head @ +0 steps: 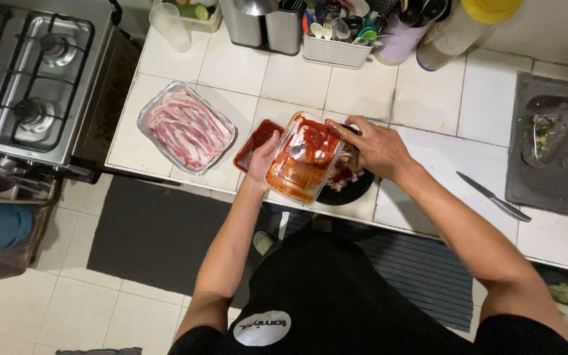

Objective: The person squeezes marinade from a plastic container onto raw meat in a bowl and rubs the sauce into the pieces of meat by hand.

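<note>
Two hands meet over the front edge of the tiled countertop (428,98), and we hold one thing between them: a clear plastic container (300,161) smeared inside with red sauce. Our left hand (262,160) is closed around its left side, tipping it so its long axis runs from the front edge up toward the back wall, open mouth facing the right hand. Our right hand (373,146) comes in from the right, fingers pinched on what looks like a spoon (299,150) whose bowl sits inside the container; the handle is mostly hidden, so we cannot be sure of the grip. The container hangs directly over a dark bowl (350,184) of food at the front edge, partly covering it. The left hand is the nearer carrier; the right reaches across the bowl.

Just left of the container lies its red-coated lid (252,144), flat on the tiles. Farther left, toward the counter's left edge, a foil tray (186,127) holds raw pork belly slices. A knife (493,196) lies well apart to the right, near the sink (553,151). Along the back edge stand a utensil basket (336,49), a clear cup (169,26) and a yellow-capped bottle (461,26). The gas stove (31,79) sits beyond the left edge. Nothing stands between the container and the bowl beneath.
</note>
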